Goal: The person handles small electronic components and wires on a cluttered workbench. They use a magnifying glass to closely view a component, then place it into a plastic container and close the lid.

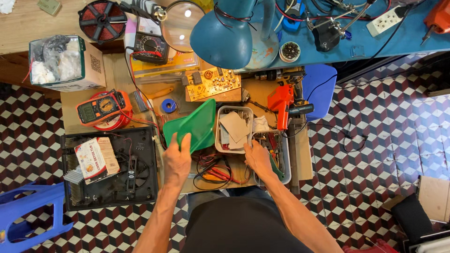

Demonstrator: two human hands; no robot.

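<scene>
My left hand [176,160] grips a green plastic lid [193,125] by its near edge and holds it tilted up, left of an open white box. That white box [218,136] holds grey and brown sheets of paper or card. My right hand [257,157] rests at the box's near right corner, fingers curled against its rim, beside a tray of tools [276,157]. Red and black test leads [218,174] lie on the bench between my two hands.
An orange multimeter [101,107], a yellow circuit board [213,83], a red glue gun [281,104], a blue solder reel [168,106] and a teal desk lamp [220,40] crowd the bench. A black opened appliance base [140,178] lies at left, a blue stool [28,206] beside it.
</scene>
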